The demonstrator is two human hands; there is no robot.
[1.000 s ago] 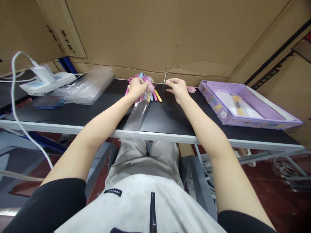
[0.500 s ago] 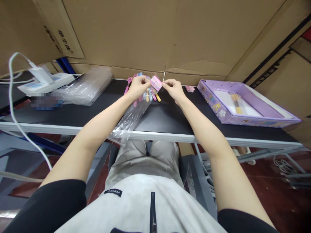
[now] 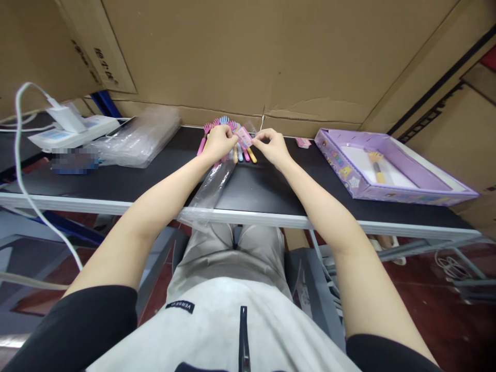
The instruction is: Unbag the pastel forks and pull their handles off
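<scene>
My left hand (image 3: 220,143) is closed in a pinch on a clear plastic bag (image 3: 211,192), which trails down over the table's front edge. A small pink printed card (image 3: 244,137) is between my hands, tilted, beside my left fingertips. My right hand (image 3: 273,147) pinches at the card's right edge; whether film is also between those fingers I cannot tell. Behind and below my left hand lie several colourful claw-headed sticks (image 3: 251,155), like small back scratchers, with pink, blue and yellow handles. My left hand partly hides them.
A purple open box (image 3: 351,178) at the right holds a yellow claw-headed stick (image 3: 376,166). Several pink cards (image 3: 303,142) lie left of it. A stack of clear bags (image 3: 141,139) and a white power strip (image 3: 83,132) are at the left. Cardboard (image 3: 240,57) walls the back.
The pink card has shifted slightly left and tilted more, and my right fingers have moved left with it. My left hand has shifted slightly left; the bag's hanging part has swung a little.
</scene>
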